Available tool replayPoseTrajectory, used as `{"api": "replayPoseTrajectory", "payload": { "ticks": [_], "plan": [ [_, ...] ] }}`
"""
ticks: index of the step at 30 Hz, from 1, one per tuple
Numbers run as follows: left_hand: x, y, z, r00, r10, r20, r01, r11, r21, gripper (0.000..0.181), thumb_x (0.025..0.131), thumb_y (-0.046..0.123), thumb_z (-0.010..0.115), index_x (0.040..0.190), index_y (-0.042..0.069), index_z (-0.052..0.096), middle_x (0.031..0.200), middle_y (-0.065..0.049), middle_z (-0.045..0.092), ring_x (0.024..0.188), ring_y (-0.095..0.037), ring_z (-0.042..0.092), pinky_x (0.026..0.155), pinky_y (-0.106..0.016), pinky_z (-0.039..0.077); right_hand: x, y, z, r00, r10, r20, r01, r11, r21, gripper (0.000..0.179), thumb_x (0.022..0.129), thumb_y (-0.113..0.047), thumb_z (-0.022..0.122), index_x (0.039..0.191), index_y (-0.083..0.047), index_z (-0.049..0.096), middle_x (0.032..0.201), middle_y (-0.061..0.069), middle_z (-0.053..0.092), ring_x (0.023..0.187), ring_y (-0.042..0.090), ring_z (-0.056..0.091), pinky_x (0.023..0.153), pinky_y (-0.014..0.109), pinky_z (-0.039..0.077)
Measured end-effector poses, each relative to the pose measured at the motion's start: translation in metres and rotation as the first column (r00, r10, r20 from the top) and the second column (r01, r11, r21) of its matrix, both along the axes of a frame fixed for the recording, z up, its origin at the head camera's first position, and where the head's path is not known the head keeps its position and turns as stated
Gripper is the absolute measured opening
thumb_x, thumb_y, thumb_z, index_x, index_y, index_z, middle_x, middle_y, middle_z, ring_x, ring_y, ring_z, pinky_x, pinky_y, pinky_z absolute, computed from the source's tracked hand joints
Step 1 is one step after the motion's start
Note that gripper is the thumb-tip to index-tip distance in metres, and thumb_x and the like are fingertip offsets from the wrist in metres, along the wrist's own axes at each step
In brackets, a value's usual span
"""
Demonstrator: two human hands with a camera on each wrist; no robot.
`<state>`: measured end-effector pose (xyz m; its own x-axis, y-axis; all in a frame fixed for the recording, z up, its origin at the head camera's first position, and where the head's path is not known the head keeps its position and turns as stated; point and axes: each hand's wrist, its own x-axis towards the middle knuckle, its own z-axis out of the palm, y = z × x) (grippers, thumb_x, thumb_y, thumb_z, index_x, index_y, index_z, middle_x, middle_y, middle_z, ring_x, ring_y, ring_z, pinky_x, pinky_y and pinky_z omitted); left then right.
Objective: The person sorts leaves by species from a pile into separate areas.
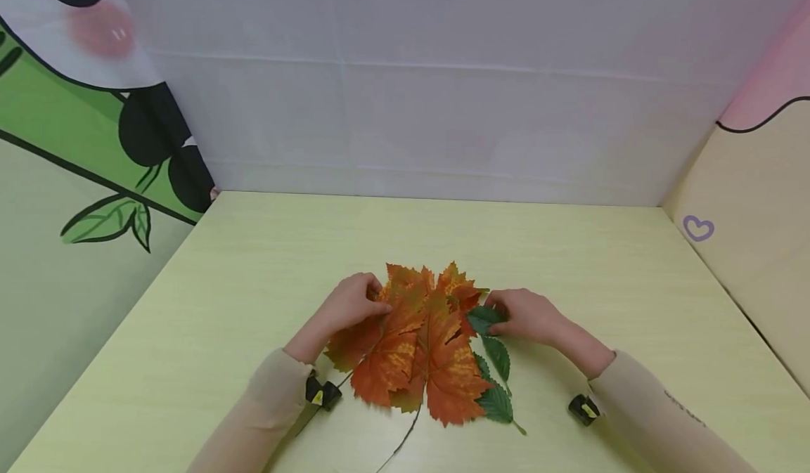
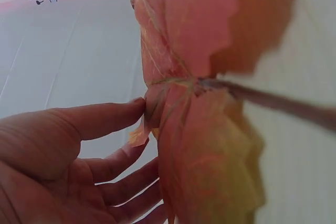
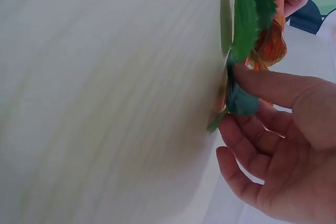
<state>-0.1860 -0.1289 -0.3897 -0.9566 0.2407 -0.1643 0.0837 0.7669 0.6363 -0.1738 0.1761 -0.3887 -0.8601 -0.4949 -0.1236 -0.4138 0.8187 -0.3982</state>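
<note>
Orange-red artificial maple leaves [image 1: 405, 346] lie overlapping on the table, their thin stems pointing toward the front. At their left edge my left hand [image 1: 354, 301] pinches one maple leaf between thumb and fingers. The left wrist view shows the thumb against the edge of that leaf [image 2: 197, 145], with the other fingers behind it. A sprig of green leaves [image 1: 496, 357] with toothed edges lies along the right side of the maple leaves. My right hand [image 1: 528, 315] pinches its top leaf [image 3: 244, 100] between thumb and fingers, close to the tabletop.
The pale wood-grain table [image 1: 285, 234] reaches back to a white panel [image 1: 443, 128]. Printed panels stand on both sides, with a green and black drawing [image 1: 145, 128] at left and a heart [image 1: 698, 228] at right. Small black devices [image 1: 583, 410] hang at the wrists.
</note>
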Motion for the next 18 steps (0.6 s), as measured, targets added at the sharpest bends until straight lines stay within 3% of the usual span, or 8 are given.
{"api": "replayPoseTrajectory", "payload": {
  "ticks": [3, 8, 18],
  "plan": [
    [-0.001, 0.0, 0.0, 1.0, 0.001, 0.001, -0.001, 1.0, 0.018, 0.026, 0.078, 0.02, 0.071, 0.094, 0.004, 0.057, 0.088, -0.007, 0.058, 0.071, -0.018, 0.048, 0.061, -0.028, 0.042, 0.0, 0.003, 0.0, 1.0, -0.001, 0.004, 0.002, 1.0, -0.027, 0.02, 0.078, -0.014, 0.069, 0.096, -0.009, 0.061, 0.076, -0.004, 0.056, 0.065, 0.011, 0.045, 0.058, 0.028, 0.038],
    [0.007, -0.01, -0.005, 0.998, -0.053, -0.024, 0.054, 0.998, 0.033, 0.019, 0.08, 0.018, 0.069, 0.09, 0.007, 0.057, 0.085, -0.004, 0.058, 0.072, -0.017, 0.049, 0.062, -0.028, 0.042, 0.017, 0.003, 0.0, 1.0, -0.019, 0.015, 0.021, 0.997, -0.075, 0.012, 0.082, -0.007, 0.063, 0.093, -0.007, 0.06, 0.077, -0.002, 0.056, 0.066, 0.012, 0.045, 0.061, 0.028, 0.038],
    [0.023, -0.031, -0.013, 0.995, -0.1, -0.029, 0.101, 0.995, 0.017, 0.014, 0.081, 0.017, 0.067, 0.087, 0.009, 0.058, 0.083, -0.003, 0.059, 0.071, -0.017, 0.049, 0.062, -0.028, 0.042, 0.035, 0.018, -0.003, 0.991, -0.111, 0.077, 0.12, 0.985, -0.122, 0.023, 0.083, -0.002, 0.056, 0.105, 0.003, 0.058, 0.097, 0.014, 0.062, 0.079, 0.019, 0.055, 0.067, 0.032, 0.044]
  ]
}}
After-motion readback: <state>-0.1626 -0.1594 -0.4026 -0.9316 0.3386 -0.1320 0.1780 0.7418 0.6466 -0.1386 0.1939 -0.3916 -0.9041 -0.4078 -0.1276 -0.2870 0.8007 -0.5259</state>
